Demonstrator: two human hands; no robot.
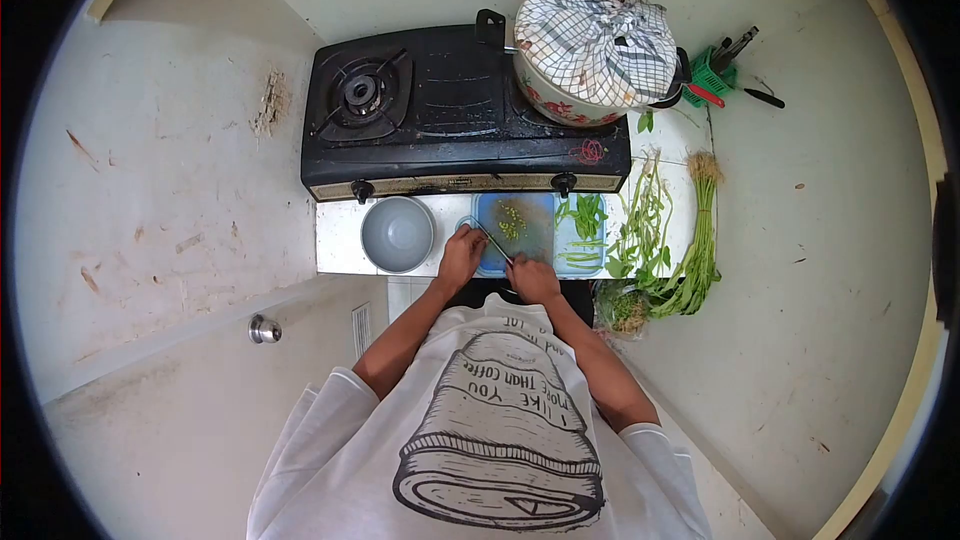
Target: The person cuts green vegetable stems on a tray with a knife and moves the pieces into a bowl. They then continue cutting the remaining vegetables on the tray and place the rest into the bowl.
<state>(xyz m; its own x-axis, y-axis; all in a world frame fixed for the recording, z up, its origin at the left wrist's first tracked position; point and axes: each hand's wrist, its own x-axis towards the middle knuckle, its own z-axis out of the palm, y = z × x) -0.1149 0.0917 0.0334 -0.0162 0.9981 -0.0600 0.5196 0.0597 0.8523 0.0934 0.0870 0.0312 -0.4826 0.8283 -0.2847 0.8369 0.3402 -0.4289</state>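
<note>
My right hand (535, 280) is closed round the handle of a knife (493, 241), whose blade slants up and left over a blue cutting board (539, 250). My left hand (464, 250) is at the board's left edge, fingers pinched together near the blade's tip; what they hold, if anything, is too small to make out. Small chopped green pieces (511, 220) lie in a heap on the board, just beyond the blade. Right of them, cut green leaves (586, 214) and short green stems (583, 256) rest in a light blue tray (602, 265).
A grey bowl (398, 234) stands left of my hands. Behind is a black two-burner stove (455, 155) with a cloth-covered pot (575, 115). Leafy greens (642, 230) and a long bundle of greens (702, 240) lie at right, near a green basket (708, 75) of utensils.
</note>
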